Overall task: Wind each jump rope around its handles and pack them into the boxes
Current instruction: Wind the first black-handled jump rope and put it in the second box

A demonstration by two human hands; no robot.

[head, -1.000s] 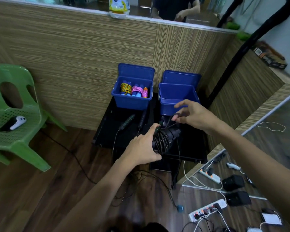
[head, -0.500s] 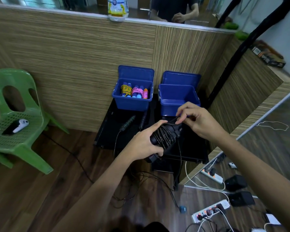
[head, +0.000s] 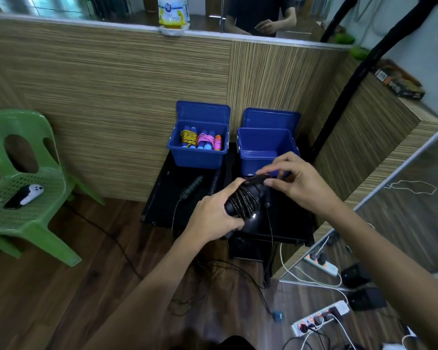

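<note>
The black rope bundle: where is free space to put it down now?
The right blue box looks empty. The left blue box holds three wound ropes. The black table is bare on the right; its left carries a loose handle.

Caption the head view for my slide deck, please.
Left hand holds black jump rope while right hand winds it before two blue boxes.
</note>
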